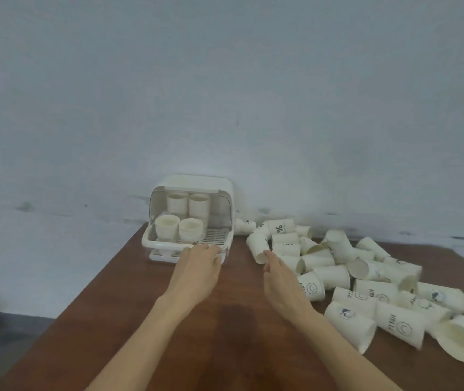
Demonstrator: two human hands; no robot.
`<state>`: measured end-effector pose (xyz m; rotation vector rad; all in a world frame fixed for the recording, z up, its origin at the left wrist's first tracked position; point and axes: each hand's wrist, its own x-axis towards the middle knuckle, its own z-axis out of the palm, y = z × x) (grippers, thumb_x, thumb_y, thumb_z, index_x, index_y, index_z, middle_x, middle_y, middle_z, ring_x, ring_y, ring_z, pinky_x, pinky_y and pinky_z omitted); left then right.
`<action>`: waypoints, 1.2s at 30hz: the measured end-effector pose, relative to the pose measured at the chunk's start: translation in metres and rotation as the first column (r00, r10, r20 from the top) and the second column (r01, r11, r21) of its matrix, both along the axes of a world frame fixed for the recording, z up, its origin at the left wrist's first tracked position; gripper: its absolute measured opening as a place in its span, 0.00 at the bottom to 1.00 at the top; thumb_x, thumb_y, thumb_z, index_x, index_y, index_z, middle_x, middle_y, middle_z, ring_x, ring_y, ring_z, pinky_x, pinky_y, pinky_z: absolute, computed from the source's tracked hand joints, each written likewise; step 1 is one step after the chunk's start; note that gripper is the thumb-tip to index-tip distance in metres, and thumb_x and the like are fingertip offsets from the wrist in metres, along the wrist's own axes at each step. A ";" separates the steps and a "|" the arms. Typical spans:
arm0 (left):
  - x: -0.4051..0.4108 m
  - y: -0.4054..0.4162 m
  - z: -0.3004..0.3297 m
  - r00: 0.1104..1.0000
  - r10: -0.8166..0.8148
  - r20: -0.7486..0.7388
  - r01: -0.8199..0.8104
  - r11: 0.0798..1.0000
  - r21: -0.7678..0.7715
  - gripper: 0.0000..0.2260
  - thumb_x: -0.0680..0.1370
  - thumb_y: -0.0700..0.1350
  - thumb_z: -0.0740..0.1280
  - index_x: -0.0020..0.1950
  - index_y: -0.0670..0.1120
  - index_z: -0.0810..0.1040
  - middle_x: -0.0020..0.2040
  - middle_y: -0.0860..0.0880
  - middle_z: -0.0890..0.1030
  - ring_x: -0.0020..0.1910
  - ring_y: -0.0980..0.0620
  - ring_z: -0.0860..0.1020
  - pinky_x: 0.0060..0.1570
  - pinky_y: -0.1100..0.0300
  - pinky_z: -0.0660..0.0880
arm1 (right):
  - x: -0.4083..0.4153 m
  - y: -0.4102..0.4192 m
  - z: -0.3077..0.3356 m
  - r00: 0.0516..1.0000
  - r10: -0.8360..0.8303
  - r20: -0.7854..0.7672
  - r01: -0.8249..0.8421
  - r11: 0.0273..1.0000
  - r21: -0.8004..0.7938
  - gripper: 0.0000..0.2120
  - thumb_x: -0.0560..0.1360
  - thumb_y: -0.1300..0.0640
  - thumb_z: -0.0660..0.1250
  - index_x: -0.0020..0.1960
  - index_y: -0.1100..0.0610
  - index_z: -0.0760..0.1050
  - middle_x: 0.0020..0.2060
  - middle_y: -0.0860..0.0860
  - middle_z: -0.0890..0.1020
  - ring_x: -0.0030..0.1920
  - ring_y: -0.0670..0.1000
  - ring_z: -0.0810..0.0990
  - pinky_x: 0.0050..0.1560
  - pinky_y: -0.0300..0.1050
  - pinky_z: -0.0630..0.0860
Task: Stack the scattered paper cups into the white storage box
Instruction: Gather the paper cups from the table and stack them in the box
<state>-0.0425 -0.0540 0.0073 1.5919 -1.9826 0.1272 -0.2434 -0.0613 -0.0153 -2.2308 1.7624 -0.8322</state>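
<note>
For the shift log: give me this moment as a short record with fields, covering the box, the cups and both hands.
storage box: white storage box, front open, at the table's far left edge by the wall
cups in box: four stacks, two at the back, two in front
loose cups: a pile lying on their sides, to the right of the box
left hand: left hand at the box's front rim, holds no cup
right hand: right hand open, fingertips at the nearest loose cup
surface: brown wooden table

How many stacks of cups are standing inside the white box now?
4 cup stacks in the white storage box: back left, back right, front left, front right. The box's right wall may hide more.
</note>
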 end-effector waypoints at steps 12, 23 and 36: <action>-0.064 -0.005 -0.009 0.990 -0.124 0.068 0.121 0.992 0.043 0.13 0.82 0.47 0.57 0.62 0.49 0.77 0.54 0.48 0.80 0.56 0.47 0.76 0.59 0.54 0.66 | -0.072 0.022 0.001 0.993 -0.099 0.064 0.097 0.995 0.023 0.27 0.76 0.66 0.54 0.74 0.57 0.57 0.58 0.53 0.74 0.57 0.56 0.74 0.57 0.51 0.71; -0.126 -0.022 -0.027 0.954 -0.229 0.192 0.200 0.967 0.157 0.13 0.81 0.48 0.55 0.61 0.49 0.75 0.55 0.49 0.79 0.55 0.47 0.75 0.55 0.52 0.67 | -0.129 0.040 -0.008 0.974 -0.211 0.084 0.206 0.976 0.063 0.26 0.78 0.64 0.54 0.75 0.55 0.57 0.58 0.51 0.76 0.57 0.54 0.75 0.57 0.48 0.70; -0.185 -0.051 -0.027 0.859 -0.331 0.391 0.232 0.932 0.279 0.16 0.81 0.46 0.58 0.69 0.44 0.65 0.57 0.44 0.76 0.57 0.42 0.73 0.57 0.50 0.66 | -0.161 0.050 -0.021 0.940 -0.341 -0.017 0.341 0.940 0.031 0.22 0.78 0.62 0.54 0.71 0.54 0.63 0.62 0.53 0.76 0.58 0.56 0.75 0.53 0.50 0.69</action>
